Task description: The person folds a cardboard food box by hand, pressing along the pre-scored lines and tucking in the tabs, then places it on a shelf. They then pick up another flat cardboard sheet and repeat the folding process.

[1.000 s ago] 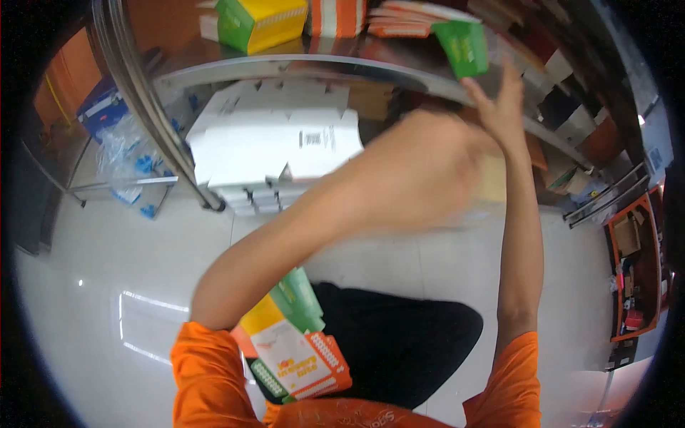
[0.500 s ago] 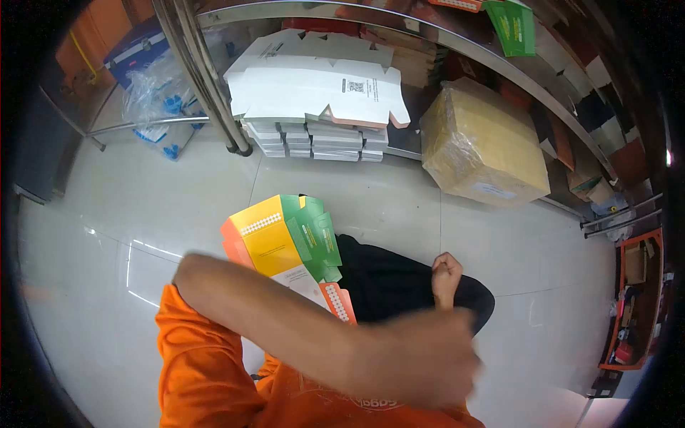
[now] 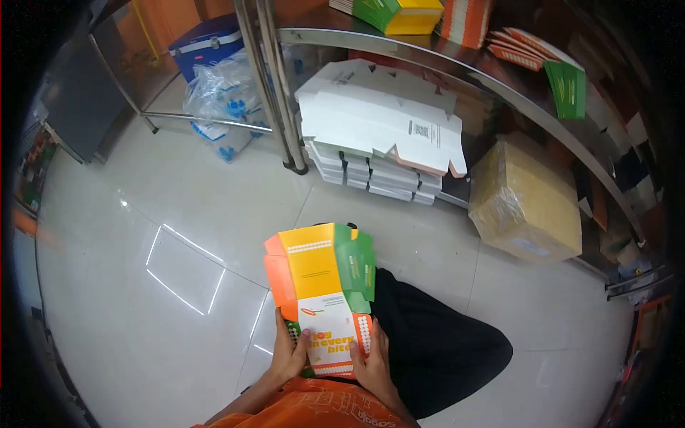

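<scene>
A partly folded printed carton (image 3: 314, 271) in yellow, green, orange and white lies over my lap, its yellow and green flaps spread away from me. Lettering about "every bite" shows on its white panel. My left hand (image 3: 291, 351) grips the carton's left edge, thumb on top of the white panel. On the opposite edge my right hand (image 3: 371, 357) holds it the same way, thumb on the panel beside the orange dotted flap. The fingers beneath the carton are hidden.
Ahead, a stack of flat white cartons (image 3: 378, 121) lies under a metal-edged table (image 3: 428, 53). To its right stands a plastic-wrapped brown box (image 3: 528, 200). Printed cartons (image 3: 567, 89) lie on the tabletop. A blue cooler (image 3: 205, 46) and plastic bags (image 3: 221, 100) are at the left.
My raised arm has come down, and both hands now hold the carton's sides. The carton is turned straighter towards me. The view has shifted, showing more of the tabletop.
</scene>
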Available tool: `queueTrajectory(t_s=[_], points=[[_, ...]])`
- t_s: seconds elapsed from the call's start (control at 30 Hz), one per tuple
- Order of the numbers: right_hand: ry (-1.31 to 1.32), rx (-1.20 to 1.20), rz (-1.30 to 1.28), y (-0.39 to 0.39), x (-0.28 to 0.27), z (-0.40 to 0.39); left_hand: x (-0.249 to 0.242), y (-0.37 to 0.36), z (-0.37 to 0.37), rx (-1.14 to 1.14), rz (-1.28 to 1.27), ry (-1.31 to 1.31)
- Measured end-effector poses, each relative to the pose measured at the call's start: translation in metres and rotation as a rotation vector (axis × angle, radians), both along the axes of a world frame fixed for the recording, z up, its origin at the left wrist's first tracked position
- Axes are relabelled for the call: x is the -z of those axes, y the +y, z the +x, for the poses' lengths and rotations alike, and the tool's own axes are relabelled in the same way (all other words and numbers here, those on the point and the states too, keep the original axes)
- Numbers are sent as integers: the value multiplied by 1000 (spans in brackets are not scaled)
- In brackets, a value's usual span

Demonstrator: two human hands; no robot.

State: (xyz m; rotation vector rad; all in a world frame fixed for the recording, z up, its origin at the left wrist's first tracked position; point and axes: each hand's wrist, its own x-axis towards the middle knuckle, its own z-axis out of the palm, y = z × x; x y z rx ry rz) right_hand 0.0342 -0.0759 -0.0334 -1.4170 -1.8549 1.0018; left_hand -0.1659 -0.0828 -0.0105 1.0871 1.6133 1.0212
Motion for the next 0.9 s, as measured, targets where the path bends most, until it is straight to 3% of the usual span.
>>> queueTrajectory(t_s=[0.07, 0.13, 0.2, 0.27, 0.3, 0.37, 0.5, 0.57, 0.7, 0.77, 0.9], points=[[26, 43, -40, 4, -5, 0, -1, 6, 1, -41, 65, -59], [248, 138, -159, 5, -9, 1, -2, 16, -2, 88, 182, 223], [204, 169, -98, 6, -10, 1, -10, 18, -1, 80, 208, 188], [-49, 158, 194, 9, -14, 2, -10, 11, 2, -25, 101, -36], [-53, 154, 201, 10, -13, 2, -5, 6, 0, -28, 107, -41], [-44, 151, 143, 9, -12, 4, 2, -3, -7, -69, 195, 280], [-79, 199, 295, 18, -28, 0, -11, 3, -10, -107, 184, 403], [42, 172, 71, 23, -30, 3, -3, 10, -12, -228, 223, -267], [318, 186, -41, 26, -14, 6, -3, 22, -22, -242, 166, -488], [562, 274, -303, 32, -35, 3, -3, 25, -26, -169, 102, -655], [547, 286, -261, 47, -44, 10, -12, 30, -25, -80, 126, -754]])
